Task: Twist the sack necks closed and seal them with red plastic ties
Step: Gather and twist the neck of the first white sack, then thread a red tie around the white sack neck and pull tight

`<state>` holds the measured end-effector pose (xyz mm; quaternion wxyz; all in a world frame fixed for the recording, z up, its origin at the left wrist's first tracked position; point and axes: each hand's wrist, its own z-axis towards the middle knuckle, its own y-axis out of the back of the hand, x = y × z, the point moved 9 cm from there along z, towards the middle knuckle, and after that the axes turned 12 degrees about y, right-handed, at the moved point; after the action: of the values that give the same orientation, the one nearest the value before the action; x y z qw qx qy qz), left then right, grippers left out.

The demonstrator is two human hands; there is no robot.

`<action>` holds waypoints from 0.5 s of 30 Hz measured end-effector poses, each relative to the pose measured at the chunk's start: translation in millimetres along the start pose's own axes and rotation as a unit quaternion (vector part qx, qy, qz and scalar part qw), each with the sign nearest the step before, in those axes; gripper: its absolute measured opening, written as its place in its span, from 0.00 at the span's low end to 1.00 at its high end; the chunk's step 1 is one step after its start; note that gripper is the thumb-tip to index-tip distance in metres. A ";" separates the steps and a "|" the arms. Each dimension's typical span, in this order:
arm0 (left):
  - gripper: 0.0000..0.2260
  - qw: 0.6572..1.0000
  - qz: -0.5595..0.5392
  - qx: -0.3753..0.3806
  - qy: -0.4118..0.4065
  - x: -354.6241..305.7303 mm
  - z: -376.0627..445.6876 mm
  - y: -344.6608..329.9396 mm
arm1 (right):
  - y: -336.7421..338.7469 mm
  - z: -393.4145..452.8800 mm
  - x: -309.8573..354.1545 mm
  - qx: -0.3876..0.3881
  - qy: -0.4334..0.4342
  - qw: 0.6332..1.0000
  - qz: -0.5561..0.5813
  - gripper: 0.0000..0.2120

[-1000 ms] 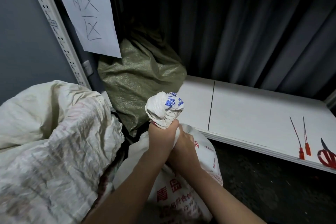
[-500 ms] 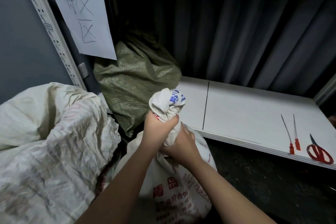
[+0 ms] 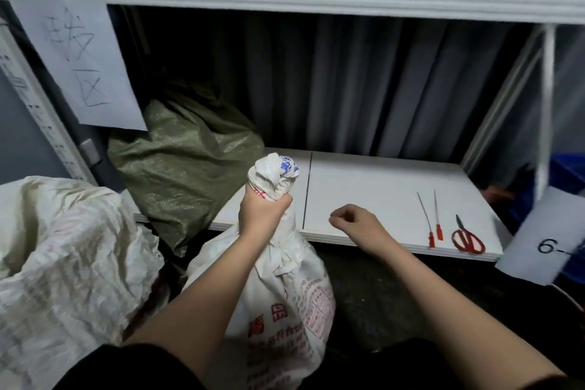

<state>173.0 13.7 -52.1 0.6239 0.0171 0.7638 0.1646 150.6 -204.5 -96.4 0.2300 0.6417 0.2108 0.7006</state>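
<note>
A white woven sack (image 3: 285,304) with red print stands on the floor in front of me. Its neck (image 3: 272,177) is bunched and twisted upward. My left hand (image 3: 262,212) grips the neck just below the bunched top. My right hand (image 3: 354,222) hovers over the shelf's front edge to the right of the sack, fingers loosely curled, holding nothing. Two red plastic ties (image 3: 430,215) lie side by side on the white shelf (image 3: 364,187), further right of that hand.
Red-handled scissors (image 3: 467,239) lie right of the ties near the shelf edge. A green sack (image 3: 183,161) sits at the shelf's left end. A large crumpled white sack (image 3: 63,263) fills the left. A paper sign (image 3: 79,57) hangs on the rack post; grey curtain behind.
My right hand has let go of the sack neck and moved right over the shelf edge. My left hand still grips the neck. The camera has tilted up, showing the upper shelf.
</note>
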 end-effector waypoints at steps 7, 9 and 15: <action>0.23 0.995 0.096 0.036 -0.008 -13.7 -10.0 -95.7 | 84.5 -16.8 -123.9 -0.083 -0.124 0.984 -0.096 0.07; 0.23 0.992 0.116 0.039 -0.003 -10.6 -6.4 -124.3 | 102.2 -17.4 -157.9 -0.109 -0.152 0.977 -0.100 0.07; 0.23 0.985 0.168 0.037 0.007 14.9 17.7 -187.7 | 138.8 -3.1 -249.7 -0.139 -0.217 0.956 -0.139 0.06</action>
<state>220.3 -156.2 -120.4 0.5810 0.1665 0.7601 0.2387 158.0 -464.3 -215.0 0.4523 0.7041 0.1440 0.5281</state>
